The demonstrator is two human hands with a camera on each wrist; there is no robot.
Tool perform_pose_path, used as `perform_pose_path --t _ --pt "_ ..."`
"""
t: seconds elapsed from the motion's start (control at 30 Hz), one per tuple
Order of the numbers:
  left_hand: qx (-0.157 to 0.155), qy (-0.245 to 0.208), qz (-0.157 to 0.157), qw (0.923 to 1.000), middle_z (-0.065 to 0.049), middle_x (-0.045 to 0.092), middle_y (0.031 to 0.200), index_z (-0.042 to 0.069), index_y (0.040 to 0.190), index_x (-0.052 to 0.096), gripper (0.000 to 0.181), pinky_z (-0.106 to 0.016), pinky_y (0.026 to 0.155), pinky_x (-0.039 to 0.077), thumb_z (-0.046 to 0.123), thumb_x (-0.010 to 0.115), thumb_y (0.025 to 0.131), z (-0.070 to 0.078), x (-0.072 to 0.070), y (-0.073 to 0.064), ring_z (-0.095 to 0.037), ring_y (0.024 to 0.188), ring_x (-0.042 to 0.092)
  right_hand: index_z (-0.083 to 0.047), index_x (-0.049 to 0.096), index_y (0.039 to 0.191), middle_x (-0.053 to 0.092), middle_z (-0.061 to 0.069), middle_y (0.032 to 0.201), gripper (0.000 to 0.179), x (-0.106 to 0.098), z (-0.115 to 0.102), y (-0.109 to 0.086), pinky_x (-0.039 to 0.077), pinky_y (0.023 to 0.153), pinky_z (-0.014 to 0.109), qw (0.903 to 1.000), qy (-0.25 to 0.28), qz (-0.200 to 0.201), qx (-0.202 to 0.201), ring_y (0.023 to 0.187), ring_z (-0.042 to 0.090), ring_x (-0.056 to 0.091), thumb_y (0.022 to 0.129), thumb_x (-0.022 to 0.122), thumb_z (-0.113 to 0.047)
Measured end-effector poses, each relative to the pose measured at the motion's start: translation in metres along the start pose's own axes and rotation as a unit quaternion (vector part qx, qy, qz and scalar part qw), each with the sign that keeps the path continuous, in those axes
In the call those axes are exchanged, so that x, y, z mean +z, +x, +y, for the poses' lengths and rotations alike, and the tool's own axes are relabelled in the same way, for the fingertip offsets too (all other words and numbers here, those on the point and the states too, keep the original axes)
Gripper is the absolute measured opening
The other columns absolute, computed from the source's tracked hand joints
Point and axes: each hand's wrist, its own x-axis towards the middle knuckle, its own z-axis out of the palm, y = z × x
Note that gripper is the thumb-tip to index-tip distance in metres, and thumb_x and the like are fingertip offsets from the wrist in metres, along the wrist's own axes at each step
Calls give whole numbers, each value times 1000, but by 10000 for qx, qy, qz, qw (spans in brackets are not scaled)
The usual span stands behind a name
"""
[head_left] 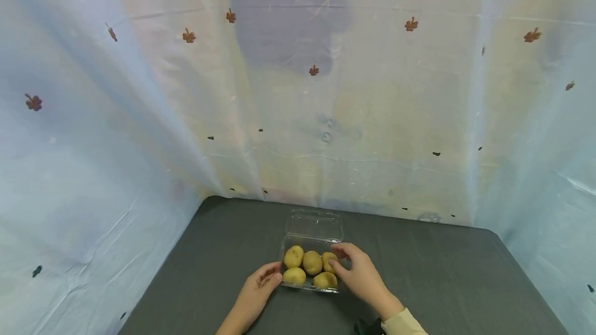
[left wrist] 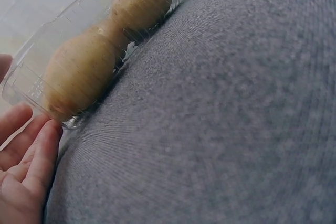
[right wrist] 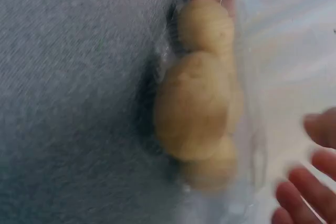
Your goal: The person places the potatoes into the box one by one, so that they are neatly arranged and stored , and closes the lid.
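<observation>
A clear plastic clamshell box [head_left: 309,288] lies on the dark table with its lid folded back. Several yellowish potatoes [head_left: 312,262] sit inside, two of them along the near side. My left hand [head_left: 255,289] is at the box's left end, its extended fingertips [left wrist: 51,129] touching the wall near the bottom corner. Over the right end hovers my right hand [head_left: 360,273], thumb and fingers spread apart near the right-hand potato [head_left: 328,259]. In the right wrist view its blurred fingers [right wrist: 300,182] stand off the box with nothing between them.
Grey-black cloth covers the table [head_left: 433,273], whose far edge meets a pale curtain [head_left: 396,118] printed with leaves. The raised clear lid [head_left: 315,225] lies toward the back. A black object [head_left: 368,327] shows by the right sleeve [head_left: 404,323].
</observation>
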Motion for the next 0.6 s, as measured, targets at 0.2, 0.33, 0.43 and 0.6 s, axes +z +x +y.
perform_pose_path --t 0.2,0.33,0.43,0.6 --pt "68 -54 -91 9999 -17 51 136 3 139 48 49 -24 96 46 31 57 99 1 -3 1 -31 124 50 -14 42 143 47 12 134 63 1 18 4 46 91 49 9917 647 861 703 112 25 51 91 69 -38" --pt "-120 -4 -281 9995 -17 50 139 4 143 42 56 -32 99 45 36 55 99 4 -7 4 -30 127 48 -11 36 145 45 16 138 69 4 31 8 44 95 51 9858 995 830 1066 117 29 50 92 65 -44" --pt "-322 -82 -480 9983 -16 48 140 5 146 38 61 -39 100 45 41 54 99 6 -11 9 -29 128 47 -10 36 146 45 17 140 73 7 41 12 44 96 52 9823 1118 741 1306 120 31 50 92 61 -51" --pt "-379 97 -587 9975 -16 48 140 6 147 36 64 -41 99 46 44 53 99 9 -19 22 -29 127 48 -9 41 144 48 14 138 77 12 52 20 45 95 53 9741 1478 452 1648 121 32 50 90 55 -61"
